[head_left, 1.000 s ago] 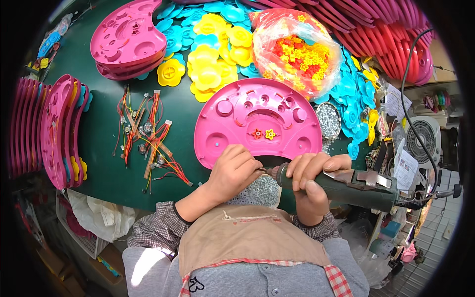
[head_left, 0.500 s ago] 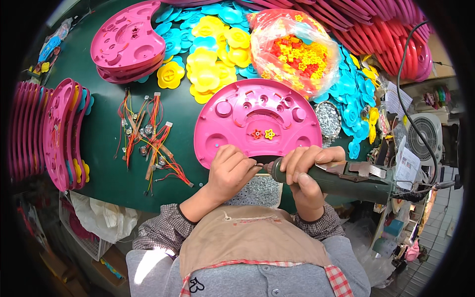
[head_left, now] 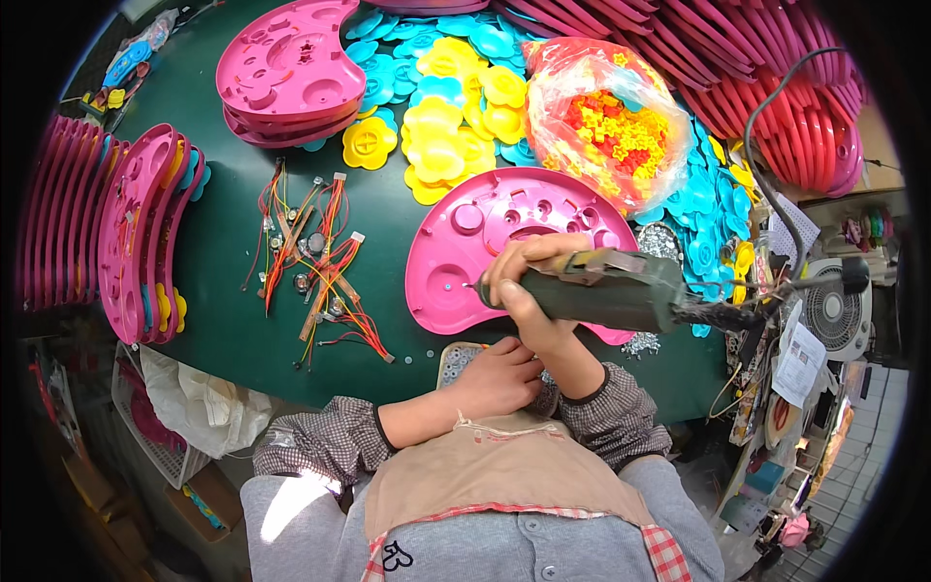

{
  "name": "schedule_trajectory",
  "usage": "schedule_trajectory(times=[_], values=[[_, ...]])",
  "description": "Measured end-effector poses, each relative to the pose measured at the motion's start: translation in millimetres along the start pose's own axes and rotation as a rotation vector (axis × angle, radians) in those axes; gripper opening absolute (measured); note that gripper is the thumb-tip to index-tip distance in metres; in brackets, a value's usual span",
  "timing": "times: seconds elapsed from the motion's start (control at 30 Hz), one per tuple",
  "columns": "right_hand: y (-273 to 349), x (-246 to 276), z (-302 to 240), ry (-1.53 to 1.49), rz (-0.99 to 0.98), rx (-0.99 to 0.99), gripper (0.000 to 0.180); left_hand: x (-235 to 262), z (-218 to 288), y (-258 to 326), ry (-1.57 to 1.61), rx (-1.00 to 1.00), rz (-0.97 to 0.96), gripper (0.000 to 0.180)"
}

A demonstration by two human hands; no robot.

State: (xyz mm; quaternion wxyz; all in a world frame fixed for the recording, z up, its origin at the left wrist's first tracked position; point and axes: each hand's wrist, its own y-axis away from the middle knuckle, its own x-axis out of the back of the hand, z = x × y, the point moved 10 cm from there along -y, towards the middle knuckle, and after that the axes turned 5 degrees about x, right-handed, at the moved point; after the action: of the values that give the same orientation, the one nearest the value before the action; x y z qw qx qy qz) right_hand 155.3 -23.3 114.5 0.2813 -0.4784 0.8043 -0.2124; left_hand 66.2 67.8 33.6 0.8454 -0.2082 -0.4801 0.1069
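1. The right hand [head_left: 529, 281] is wrapped tight around a grey-green electric screwdriver [head_left: 621, 288], held level at centre frame with its tip pointing left onto a pink shell [head_left: 465, 262].
2. The left hand [head_left: 499, 376] sits lower, just below the shell's near edge, fingers curled over a small tray of screws [head_left: 456, 357]; whether it has pinched a screw cannot be told.
3. The shell, a kidney-shaped plastic moulding, lies hollow side up on the green table [head_left: 223, 262], close to the person's chest, likely so the driver can meet its screw posts squarely.
4. The driver's cable [head_left: 766, 145] loops up toward the upper right, clear of the work.
5. Left of centre, wire bundles [head_left: 310, 262] in red, yellow and green lie spread on the table, within easy reach.
6. Above the shell, yellow flowers [head_left: 446, 136] and blue flowers [head_left: 698, 213] are heaped, with a clear bag [head_left: 611, 126] of small red and yellow pieces resting on them.
7. More pink shells are stacked at upper left [head_left: 286, 68], stood on edge at far left [head_left: 136, 233], and fanned across the upper right [head_left: 776, 87].
8. A small fan [head_left: 834, 315] stands at right.
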Motion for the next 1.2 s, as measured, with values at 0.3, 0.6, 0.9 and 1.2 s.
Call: schedule_trajectory(times=[0.3,0.6,0.9,1.2], values=[[16.3,-0.1,39.2,0.014,0.026,-0.032,0.042,16.3,-9.2,0.1,0.080,0.072,0.143,0.018],[7.9,-32.0,44.1,0.114,-0.213,-0.089,0.040,16.2,-20.5,20.2,0.224,0.161,0.104,0.016],[6.0,10.5,2.3,-0.039,0.036,-0.180,0.045,78.2,-50.3,28.2,0.412,0.535,0.177,0.026],[1.2,32.0,-78.9,-0.198,0.064,-0.038,0.045,99.3,-87.1,14.3,0.732,0.634,0.319,0.028]])
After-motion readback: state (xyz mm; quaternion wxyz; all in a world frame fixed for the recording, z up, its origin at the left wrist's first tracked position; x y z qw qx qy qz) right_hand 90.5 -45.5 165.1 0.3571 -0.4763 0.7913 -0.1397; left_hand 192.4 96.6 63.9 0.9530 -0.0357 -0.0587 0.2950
